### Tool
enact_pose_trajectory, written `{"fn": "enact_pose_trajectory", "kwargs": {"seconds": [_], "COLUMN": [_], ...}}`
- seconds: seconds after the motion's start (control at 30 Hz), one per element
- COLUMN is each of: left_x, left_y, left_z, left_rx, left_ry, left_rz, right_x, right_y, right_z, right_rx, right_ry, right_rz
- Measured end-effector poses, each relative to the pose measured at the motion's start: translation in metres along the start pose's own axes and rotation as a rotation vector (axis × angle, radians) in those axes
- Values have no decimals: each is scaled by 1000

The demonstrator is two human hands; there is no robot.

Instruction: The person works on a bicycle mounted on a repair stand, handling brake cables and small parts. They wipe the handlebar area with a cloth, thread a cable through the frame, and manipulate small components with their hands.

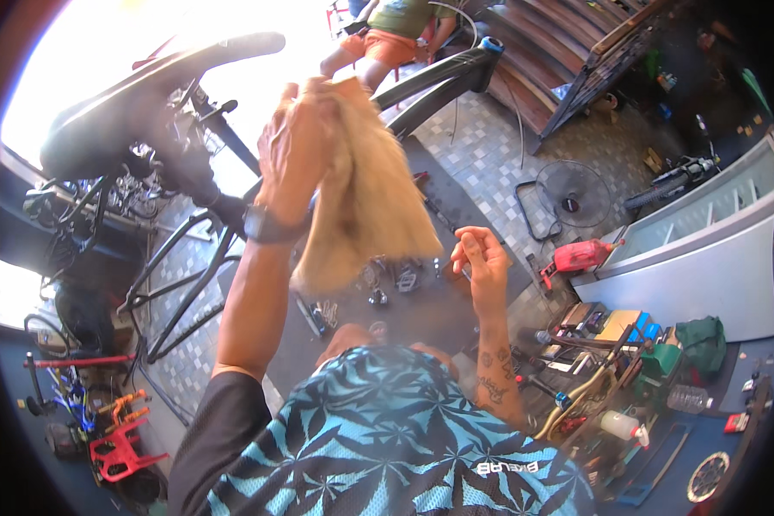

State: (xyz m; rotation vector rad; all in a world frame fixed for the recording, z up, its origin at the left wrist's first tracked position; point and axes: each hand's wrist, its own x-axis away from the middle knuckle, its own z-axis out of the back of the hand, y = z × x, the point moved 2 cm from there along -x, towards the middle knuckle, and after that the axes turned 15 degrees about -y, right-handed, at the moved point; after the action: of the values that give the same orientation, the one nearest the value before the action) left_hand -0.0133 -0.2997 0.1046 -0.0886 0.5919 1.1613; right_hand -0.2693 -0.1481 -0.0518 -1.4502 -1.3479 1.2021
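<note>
My left hand (294, 142), with a dark watch on its wrist, is raised and closed on the top of a tan cloth (365, 189). The cloth hangs down, blurred by motion, and hides part of what lies behind it. Beyond it is a dark bicycle frame (443, 90), its front end tipped up with blue at the tube's mouth. My right hand (482, 262) is held lower, to the right of the cloth and apart from it. Its fingers are curled together; whether something thin sits in them I cannot make out.
Tools and bike parts (378, 288) lie on a dark mat below. A workbench (611, 361) with boxes and bottles is at right, near a red container (580, 255) and a fan (572, 198). A red stool (120, 451) stands lower left. Another person (396, 34) is at the back.
</note>
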Motion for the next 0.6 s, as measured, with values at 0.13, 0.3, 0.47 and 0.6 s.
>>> {"fn": "enact_pose_trajectory", "kwargs": {"seconds": [0.13, 0.3, 0.47, 0.6], "left_x": [-13, 7, -5, -6], "left_y": [-48, -73, -53, -38], "left_z": [-63, -94, -78, -76], "left_rx": [-75, -65, -278, -106], "left_ry": [-59, -425, -480, -356], "left_rz": [-31, 62, 105, 433], "right_x": [-32, -129, -306, -390], "right_y": [9, 10, -4, 15], "right_z": [-2, 50, 173, 220], "right_rx": [71, 285, 564, -78], "right_ry": [-22, 1, 266, 66], "right_rz": [26, 90, -3, -348]}}
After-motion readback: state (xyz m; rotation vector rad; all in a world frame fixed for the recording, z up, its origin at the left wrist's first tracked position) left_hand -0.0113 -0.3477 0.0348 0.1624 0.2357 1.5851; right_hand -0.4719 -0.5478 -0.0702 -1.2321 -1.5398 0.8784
